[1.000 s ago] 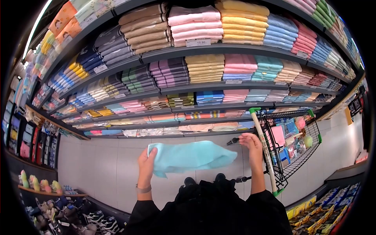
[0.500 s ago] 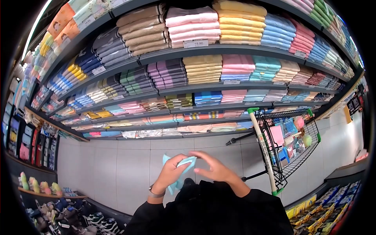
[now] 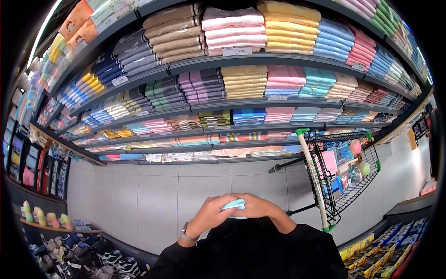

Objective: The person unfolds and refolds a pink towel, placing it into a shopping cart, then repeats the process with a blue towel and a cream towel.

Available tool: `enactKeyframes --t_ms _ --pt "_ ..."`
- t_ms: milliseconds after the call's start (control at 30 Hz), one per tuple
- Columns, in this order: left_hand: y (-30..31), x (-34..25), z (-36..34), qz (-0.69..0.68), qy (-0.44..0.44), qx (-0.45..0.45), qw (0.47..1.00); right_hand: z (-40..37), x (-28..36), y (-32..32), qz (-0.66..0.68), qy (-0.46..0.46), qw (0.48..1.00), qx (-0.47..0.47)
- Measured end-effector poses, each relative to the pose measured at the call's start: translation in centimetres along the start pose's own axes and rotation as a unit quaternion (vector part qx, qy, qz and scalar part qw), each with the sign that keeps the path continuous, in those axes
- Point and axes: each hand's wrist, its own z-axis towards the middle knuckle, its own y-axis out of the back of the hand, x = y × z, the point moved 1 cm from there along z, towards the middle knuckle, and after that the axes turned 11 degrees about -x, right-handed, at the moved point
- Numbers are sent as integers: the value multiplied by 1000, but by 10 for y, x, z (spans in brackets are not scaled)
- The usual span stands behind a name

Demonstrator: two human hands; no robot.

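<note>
Gripping a pale aqua cloth (image 3: 234, 204), crumpled into a small, creased wad at six o'clock, between a closed left hand (image 3: 213, 212) and a closed right hand (image 3: 258, 206). Well apart from a wire-mesh cart (image 3: 360, 188) toward four. Facing plush, squarely folded towels (image 3: 234, 29) on flat grey shelves (image 3: 195, 66) around twelve.

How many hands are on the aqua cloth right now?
2: the left hand and the right hand, closed around the bunched aqua cloth from either side, near the black clothing. No other hand shows.
</note>
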Motion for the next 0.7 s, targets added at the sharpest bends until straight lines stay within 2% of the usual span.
enactKeyframes --t_ms 133,333,433,533,667,700 --pt "1 0 0 32 -25 -17 999 -2 4 3 -46 -56 996 54" --pt "2 -1 2 -6 2 -55 998 -5 10 9 -55 -130 990 10" --pt "2 10 2 -37 17 -53 998 -7 1 9 -20 -121 992 -14" --pt "0 30 0 -50 5 -35 998 -12 12 9 33 -82 990 -105" --pt "-3 39 1 5 7 40 999 -16 19 21 30 -105 986 -126" --pt "-6 41 0 -11 4 35 999 -17 19 22 38 -101 985 -133"
